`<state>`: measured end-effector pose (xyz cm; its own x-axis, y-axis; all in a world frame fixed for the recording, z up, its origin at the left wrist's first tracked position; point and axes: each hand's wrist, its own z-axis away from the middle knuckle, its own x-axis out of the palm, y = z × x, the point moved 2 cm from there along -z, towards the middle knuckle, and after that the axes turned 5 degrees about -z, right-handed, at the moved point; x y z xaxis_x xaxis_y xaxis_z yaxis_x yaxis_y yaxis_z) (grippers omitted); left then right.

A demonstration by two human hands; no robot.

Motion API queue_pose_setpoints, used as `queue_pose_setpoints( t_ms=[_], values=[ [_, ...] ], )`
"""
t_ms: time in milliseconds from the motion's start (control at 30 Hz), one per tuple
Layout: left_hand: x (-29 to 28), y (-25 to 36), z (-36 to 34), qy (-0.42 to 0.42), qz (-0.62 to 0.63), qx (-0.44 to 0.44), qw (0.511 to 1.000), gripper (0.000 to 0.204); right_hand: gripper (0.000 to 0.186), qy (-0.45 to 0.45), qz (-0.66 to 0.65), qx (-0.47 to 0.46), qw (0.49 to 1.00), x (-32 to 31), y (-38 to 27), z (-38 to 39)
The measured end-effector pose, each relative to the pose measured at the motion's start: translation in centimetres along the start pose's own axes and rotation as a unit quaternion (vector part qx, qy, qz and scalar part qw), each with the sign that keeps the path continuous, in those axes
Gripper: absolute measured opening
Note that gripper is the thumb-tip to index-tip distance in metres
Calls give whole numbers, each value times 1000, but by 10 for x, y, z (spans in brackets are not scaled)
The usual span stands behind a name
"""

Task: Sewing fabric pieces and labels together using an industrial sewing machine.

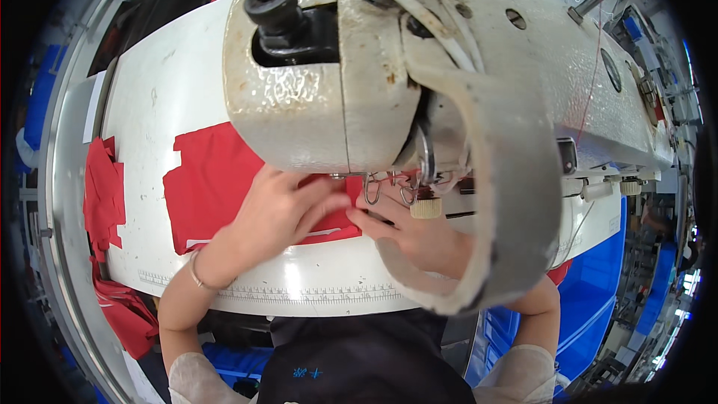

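Observation:
A flat piece of red fabric [206,187] lies on the white sewing table, its right part running under the head of a sewing machine [299,112]. My left hand [273,206] rests on this piece with bent fingers gathered at the cloth just in front of the needle area. From the other side my right hand [422,236] meets it, fingertips closed at the fabric's right end. The machine head covers some of the left fingers, and its curved grey guard crosses in front of my right hand. Needle and presser foot are hard to make out.
More red fabric pieces [105,191] lie at the table's left edge, and others [127,314] hang below it. A printed ruler scale [299,293] runs along the near edge. Blue bins [594,292] stand low on the right. Red thread [591,82] runs down the machine's side.

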<state>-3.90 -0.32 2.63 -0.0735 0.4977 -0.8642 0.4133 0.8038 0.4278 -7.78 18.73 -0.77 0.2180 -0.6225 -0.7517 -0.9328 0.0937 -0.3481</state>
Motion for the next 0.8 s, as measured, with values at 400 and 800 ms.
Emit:
queue_pose_setpoints(
  t_ms=[400, 800],
  values=[
    [-3, 28, 26, 144, 9, 99, 984, 22, 30, 76, -192, 79, 975, -4, -4, -2],
    [-1, 30, 23, 198, -100, 207, 953, 24, 26, 99, -239, 84, 962, -10, 1, -5]
  ],
)
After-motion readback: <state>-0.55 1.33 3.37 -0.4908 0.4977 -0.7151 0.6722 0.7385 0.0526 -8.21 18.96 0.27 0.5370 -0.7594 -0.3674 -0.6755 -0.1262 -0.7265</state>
